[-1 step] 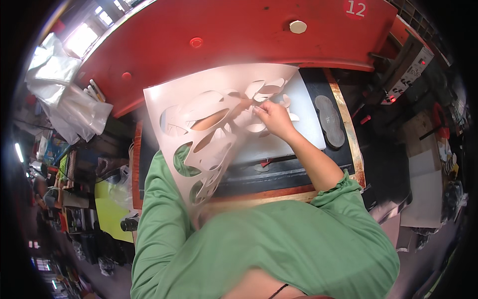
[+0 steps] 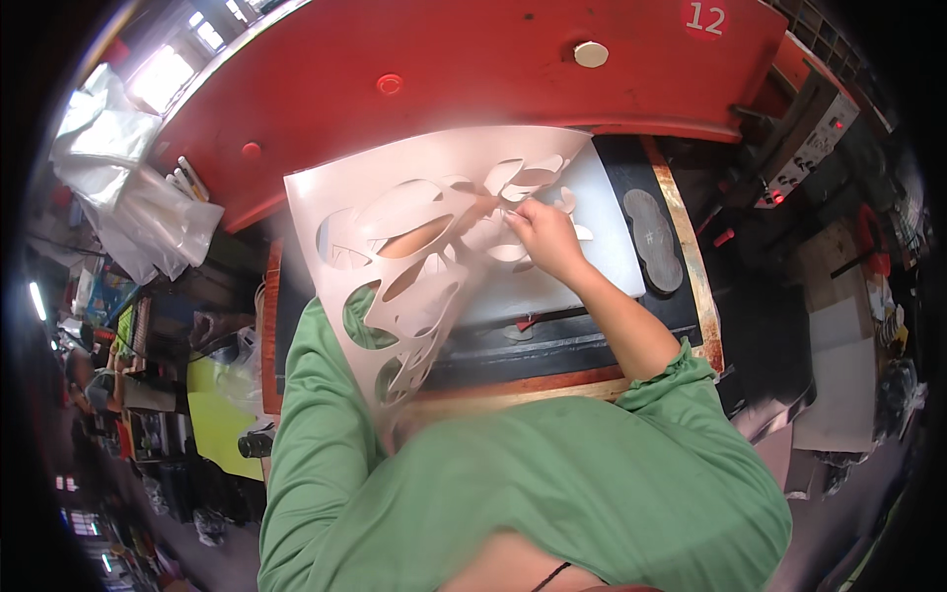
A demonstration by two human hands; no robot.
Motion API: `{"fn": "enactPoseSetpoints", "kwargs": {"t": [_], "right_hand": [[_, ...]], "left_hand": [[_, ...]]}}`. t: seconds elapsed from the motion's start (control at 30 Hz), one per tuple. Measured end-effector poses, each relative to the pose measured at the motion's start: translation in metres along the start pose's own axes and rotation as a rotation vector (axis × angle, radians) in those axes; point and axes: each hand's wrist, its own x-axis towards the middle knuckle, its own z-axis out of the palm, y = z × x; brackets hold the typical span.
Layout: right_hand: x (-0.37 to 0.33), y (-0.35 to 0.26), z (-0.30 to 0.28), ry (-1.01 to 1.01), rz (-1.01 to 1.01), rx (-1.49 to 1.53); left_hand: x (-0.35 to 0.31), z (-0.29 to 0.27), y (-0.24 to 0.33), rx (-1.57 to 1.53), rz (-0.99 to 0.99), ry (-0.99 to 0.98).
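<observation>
A large pale pink sheet (image 2: 439, 153) full of curved cut-outs stands tilted up in front of me, its lower corner bending toward my body. My right hand (image 2: 547, 237) is closed in a pinch at a small pale cut piece (image 2: 485, 235) beside the sheet's right part; whether it is still joined to the sheet I cannot tell. My left hand (image 2: 483, 208) is behind the sheet, mostly hidden, and its forearm shows through a cut-out. Several curled pale pieces (image 2: 538, 178) hang around the hands. Below lies a white cutting board (image 2: 617, 252).
A dark sole-shaped cutting die (image 2: 651, 242) lies on the black bed (image 2: 464, 365) at right. A red machine beam (image 2: 473, 69) spans the back. A control panel (image 2: 809, 153) with red lights stands at right; clear plastic bags (image 2: 128, 187) hang at left.
</observation>
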Motion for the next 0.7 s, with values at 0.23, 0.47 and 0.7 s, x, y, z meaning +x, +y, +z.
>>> {"fn": "enactPoseSetpoints", "kwargs": {"t": [0.23,0.47,0.7], "right_hand": [[-0.037,0.001,-0.03,0.28,0.029,0.055],[-0.016,0.029,-0.006,0.079,-0.005,-0.331],[0.004,0.017,0.029,-0.145,-0.176,-0.273]], "left_hand": [[0.0,-0.001,0.007,0.054,-0.016,0.004],[0.003,0.003,0.017,0.133,-0.046,0.027],[0.004,-0.007,0.019,0.201,-0.06,0.075]]}}
